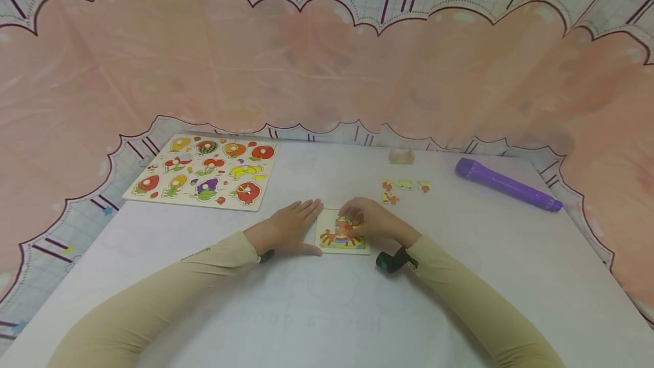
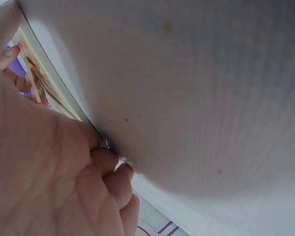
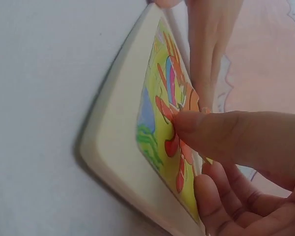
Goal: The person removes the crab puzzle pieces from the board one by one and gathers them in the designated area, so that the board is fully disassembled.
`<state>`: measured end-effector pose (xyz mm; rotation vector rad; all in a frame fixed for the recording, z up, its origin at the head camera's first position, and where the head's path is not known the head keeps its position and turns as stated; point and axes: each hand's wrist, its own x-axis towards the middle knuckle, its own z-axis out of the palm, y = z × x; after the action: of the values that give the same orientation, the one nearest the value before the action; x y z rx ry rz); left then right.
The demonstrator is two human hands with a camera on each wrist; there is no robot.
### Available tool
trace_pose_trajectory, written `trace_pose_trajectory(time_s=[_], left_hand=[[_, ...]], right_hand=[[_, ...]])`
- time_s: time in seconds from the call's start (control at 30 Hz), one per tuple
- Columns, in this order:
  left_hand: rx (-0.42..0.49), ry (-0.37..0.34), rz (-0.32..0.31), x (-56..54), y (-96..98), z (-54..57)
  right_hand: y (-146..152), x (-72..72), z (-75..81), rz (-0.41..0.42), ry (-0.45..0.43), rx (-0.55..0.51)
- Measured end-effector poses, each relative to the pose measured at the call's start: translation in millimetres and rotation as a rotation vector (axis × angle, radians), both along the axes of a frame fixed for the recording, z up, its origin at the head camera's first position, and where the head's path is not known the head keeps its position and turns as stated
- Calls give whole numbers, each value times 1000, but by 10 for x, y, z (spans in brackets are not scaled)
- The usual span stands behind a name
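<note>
A small wooden jigsaw board (image 1: 323,217) with a colourful animal picture lies on the white table. My left hand (image 1: 291,226) rests flat along its left edge, fingers extended and thumb at the near corner; the left wrist view shows this hand's palm side (image 2: 44,177) against the board's rim. Over the board's right side, my right hand (image 1: 378,221) pinches an orange puzzle piece (image 3: 191,100) between thumb and fingers, right at the picture. How far the piece is seated is hidden by the fingers. Several loose puzzle pieces (image 1: 405,185) lie beyond the right hand.
A fruit peg puzzle board (image 1: 196,170) lies at the back left. At the back right is a purple tube-shaped object (image 1: 511,186). A small beige object (image 1: 401,157) stands near the far edge. A patterned pink cloth (image 1: 327,72) hangs behind the table.
</note>
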<state>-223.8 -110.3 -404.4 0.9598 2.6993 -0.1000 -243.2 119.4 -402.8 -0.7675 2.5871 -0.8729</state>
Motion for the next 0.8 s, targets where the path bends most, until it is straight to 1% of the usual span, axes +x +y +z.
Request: trace_pose_trajectory(time_s=[0.2, 0.47, 0.6, 0.8], left_hand=[[-7, 2, 6, -3, 7, -6], [-7, 3, 7, -5, -1, -11], [-3, 2, 5, -6, -5, -14], [3, 0, 5, 11, -2, 4]], right_hand=[[2, -7, -30, -25, 2, -9], [-9, 12, -30, -29, 58, -18], [1, 8, -54, -26, 74, -41], [28, -18, -92, -52, 51, -34]])
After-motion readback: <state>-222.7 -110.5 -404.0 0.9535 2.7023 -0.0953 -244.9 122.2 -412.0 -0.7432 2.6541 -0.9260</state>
